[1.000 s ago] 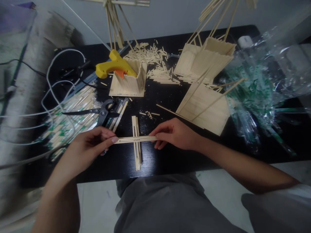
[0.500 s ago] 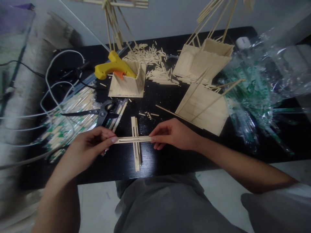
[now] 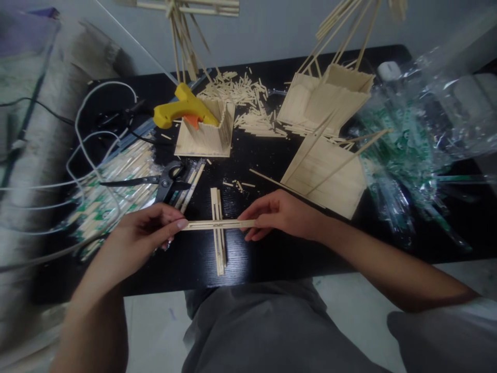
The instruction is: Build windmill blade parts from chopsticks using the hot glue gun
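A cross of pale wooden sticks (image 3: 218,243) is held over the black table between my two hands. Several sticks run side by side in each arm, and the arms meet at the middle. My left hand (image 3: 149,230) pinches the left end of the crosswise sticks with thumb and fingers. At the right end, my right hand (image 3: 281,215) is closed on the same sticks, with the thumb on the near side and fingers behind. Close to my left fingers, black cutters (image 3: 166,182) lie on packets of wrapped chopsticks (image 3: 116,181).
A yellow glue gun (image 3: 180,109) rests in a small stick-built box (image 3: 204,142). Cut stick pieces (image 3: 256,119) lie behind. To the right are a larger stick structure (image 3: 326,98), a flat stick panel (image 3: 330,176) and plastic wrappers (image 3: 404,140). White cables (image 3: 77,119) loop at left.
My right thumb has shifted slightly, and more of the sticks' right end now shows. My left hand keeps its hold, and the cross has barely moved.
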### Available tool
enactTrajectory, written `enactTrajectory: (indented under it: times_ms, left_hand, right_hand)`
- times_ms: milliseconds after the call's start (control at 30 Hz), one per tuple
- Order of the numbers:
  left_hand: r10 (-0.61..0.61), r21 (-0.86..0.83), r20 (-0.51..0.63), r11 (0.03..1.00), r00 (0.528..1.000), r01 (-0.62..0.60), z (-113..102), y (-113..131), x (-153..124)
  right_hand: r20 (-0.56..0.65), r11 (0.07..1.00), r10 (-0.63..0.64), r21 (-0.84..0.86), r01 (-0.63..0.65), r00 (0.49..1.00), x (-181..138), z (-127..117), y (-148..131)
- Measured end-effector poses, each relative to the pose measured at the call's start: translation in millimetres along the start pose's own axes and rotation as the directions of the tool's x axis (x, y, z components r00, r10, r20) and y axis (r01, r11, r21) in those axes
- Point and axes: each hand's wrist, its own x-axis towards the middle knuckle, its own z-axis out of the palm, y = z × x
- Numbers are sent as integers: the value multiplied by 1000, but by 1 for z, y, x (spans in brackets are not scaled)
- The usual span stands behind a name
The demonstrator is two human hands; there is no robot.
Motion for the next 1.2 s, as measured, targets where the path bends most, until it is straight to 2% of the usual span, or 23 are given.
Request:
enactTrajectory:
  times_ms: [200,300,500,767,1200]
  left_hand:
    - [12,12,36,1000,999,-12,5,4,-3]
    - [14,13,52,1000,999,-14,6,2,-4]
    - [37,85,75,995,996,-44,7,-6,-1]
    - [54,91,150,994,987,-68,9,-9,3]
    - [64,102,208,991,976,-87,5,-3,2]
  right_hand:
    - [-118,990,-94,-116,80,989,2,8,4]
    - [-143,983,-104,-165,80,984,4,10,8]
    - [-162,984,-92,-167,65,983,5,12,9]
    - [-154,985,-98,-156,73,983,6,12,10]
    - [-140,982,-75,-184,48,987,5,11,8]
